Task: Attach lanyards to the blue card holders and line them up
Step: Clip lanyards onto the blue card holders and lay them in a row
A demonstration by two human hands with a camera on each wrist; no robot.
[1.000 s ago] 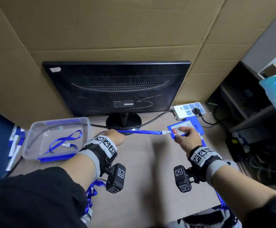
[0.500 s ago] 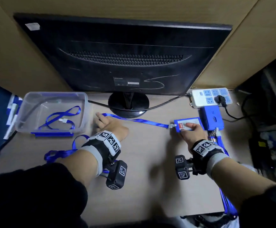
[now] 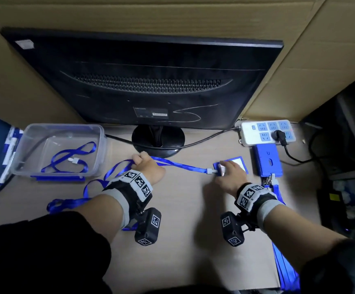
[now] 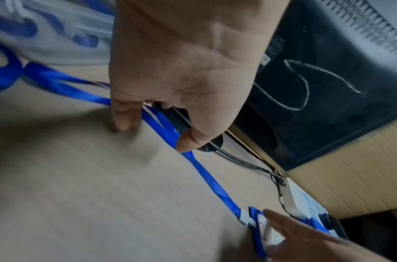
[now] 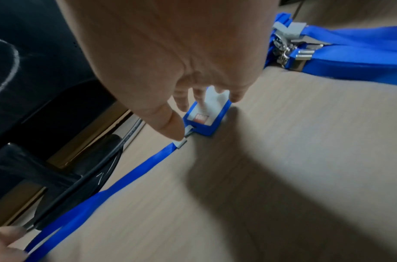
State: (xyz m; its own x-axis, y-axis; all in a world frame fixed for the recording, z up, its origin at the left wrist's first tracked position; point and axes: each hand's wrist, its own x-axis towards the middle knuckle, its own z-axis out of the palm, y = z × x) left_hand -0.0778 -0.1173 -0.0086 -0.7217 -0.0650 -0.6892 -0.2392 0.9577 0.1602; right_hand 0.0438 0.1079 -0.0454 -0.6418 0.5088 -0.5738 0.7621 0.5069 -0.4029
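Observation:
A blue card holder [image 3: 239, 164] with a white card lies flat on the table, left of the stack of blue holders [image 3: 267, 162]. A blue lanyard [image 3: 183, 165] is clipped to its left end and runs left across the table. My right hand [image 3: 227, 166] rests on the holder [image 5: 206, 120] with its fingers fairly straight and its thumb by the clip. My left hand [image 3: 145, 164] is down on the strap [image 4: 206, 175] in front of the monitor foot, with thumb and fingertips [image 4: 125, 120] pinching it against the table.
A clear plastic box [image 3: 102, 145] at the left holds one lanyard [image 3: 72, 160]. The monitor [image 3: 146, 81], its foot [image 3: 158, 143] and a power strip [image 3: 267, 132] stand behind. Loose strap loops [image 3: 70, 202] lie at the front left. Attached lanyards [image 3: 282, 251] run along the right edge.
The holder has shifted left off the stack and now lies flat. My left hand has come down onto the table with the strap. The head view has moved closer and lower.

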